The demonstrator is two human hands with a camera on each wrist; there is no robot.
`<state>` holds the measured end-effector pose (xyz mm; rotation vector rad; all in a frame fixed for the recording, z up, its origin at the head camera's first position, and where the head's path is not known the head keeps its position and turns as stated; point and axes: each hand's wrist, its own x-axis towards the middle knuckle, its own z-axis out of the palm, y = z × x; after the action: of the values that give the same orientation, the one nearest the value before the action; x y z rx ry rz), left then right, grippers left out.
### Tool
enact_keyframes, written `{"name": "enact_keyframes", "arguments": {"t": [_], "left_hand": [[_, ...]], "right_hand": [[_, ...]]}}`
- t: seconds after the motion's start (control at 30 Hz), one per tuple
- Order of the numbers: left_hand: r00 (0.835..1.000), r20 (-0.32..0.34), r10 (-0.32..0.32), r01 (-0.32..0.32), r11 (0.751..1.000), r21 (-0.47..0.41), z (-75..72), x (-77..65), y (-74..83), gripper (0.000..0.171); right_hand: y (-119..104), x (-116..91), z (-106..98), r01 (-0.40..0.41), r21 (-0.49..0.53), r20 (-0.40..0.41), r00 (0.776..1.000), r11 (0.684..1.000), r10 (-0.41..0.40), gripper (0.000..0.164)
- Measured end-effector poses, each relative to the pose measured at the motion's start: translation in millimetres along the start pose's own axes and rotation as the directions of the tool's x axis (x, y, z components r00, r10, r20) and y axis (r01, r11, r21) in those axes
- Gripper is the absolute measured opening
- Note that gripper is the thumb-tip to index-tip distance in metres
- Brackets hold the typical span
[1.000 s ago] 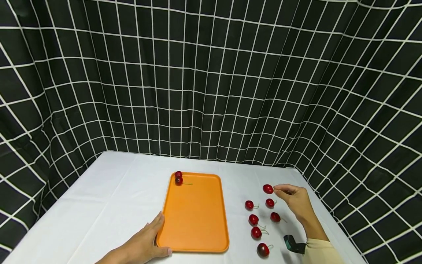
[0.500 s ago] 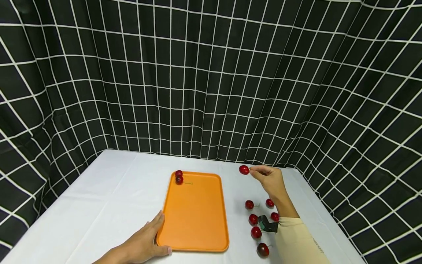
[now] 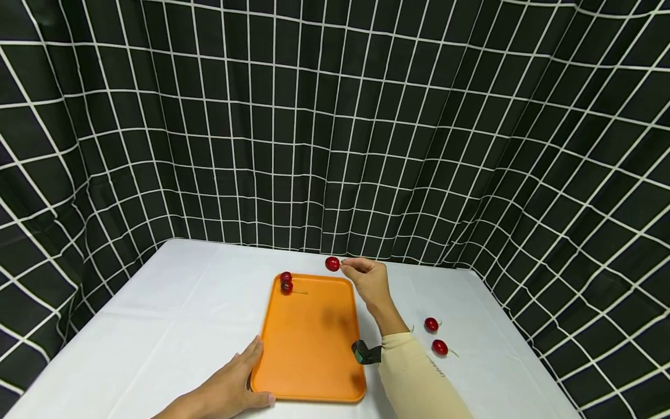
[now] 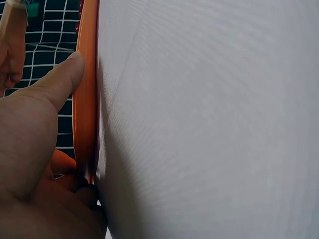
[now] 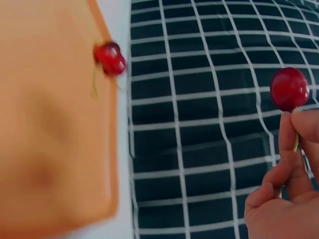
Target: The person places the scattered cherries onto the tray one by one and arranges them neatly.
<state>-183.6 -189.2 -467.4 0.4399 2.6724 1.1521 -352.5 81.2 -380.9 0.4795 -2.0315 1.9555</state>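
So the cherry [image 3: 332, 264] is midair near the far edge of the tray [image 3: 309, 337], right hand [image 3: 371, 285] pinching its stem [image 5: 296, 144], left hand [image 3: 230, 381] spread against the near-left corner, two cherries [image 3: 286, 287] in the far-left one, more cherries [image 3: 440, 348] on the table [image 3: 157, 326]

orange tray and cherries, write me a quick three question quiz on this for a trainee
1. True or false: the right hand holds a cherry by its stem.
2. How many cherries sit at the far left corner of the orange tray?
3. Which tray corner does the left hand touch? A) far left B) near left C) far right

Key: 1. True. 2. Two. 3. B.
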Motion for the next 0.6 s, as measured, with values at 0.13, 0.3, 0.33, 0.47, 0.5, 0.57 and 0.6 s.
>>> {"name": "enact_keyframes", "arguments": {"t": [0.13, 0.3, 0.33, 0.47, 0.5, 0.57, 0.6], "left_hand": [[1.000, -0.002, -0.024, 0.024, 1.000, -0.009, 1.8, 1.2, -0.5, 0.112], [0.998, -0.008, -0.055, 0.055, 0.998, -0.006, 2.6, 1.5, -2.3, 0.112], [0.999, -0.007, -0.053, 0.053, 0.999, -0.007, 2.5, 1.3, -2.5, 0.112], [0.999, -0.009, -0.044, 0.044, 0.999, -0.004, 2.1, 1.6, -2.4, 0.112], [0.999, -0.011, -0.044, 0.044, 0.999, -0.003, 2.0, 1.9, -2.3, 0.112], [0.999, -0.015, -0.044, 0.044, 0.999, 0.002, 2.2, 2.8, -2.5, 0.113], [0.999, -0.016, -0.045, 0.045, 0.999, 0.000, 2.4, 3.2, -2.8, 0.113]], "right_hand": [[-2, -4, 23, -0.053, 0.020, 0.027, 0.998, 0.998, 0.052, 0.010], [-8, -14, 47, -0.133, 0.014, 0.068, 0.989, 0.991, 0.132, 0.012], [-7, -16, 51, -0.145, 0.005, 0.070, 0.987, 0.989, 0.144, 0.012], [26, -16, 62, -0.184, -0.077, 0.044, 0.981, 0.980, 0.188, 0.009], [35, -16, 65, -0.192, -0.088, 0.042, 0.980, 0.977, 0.196, 0.008], [52, -15, 69, -0.215, -0.119, 0.033, 0.975, 0.969, 0.220, 0.006], [56, -16, 72, -0.232, -0.122, 0.035, 0.971, 0.965, 0.238, 0.007]]}}
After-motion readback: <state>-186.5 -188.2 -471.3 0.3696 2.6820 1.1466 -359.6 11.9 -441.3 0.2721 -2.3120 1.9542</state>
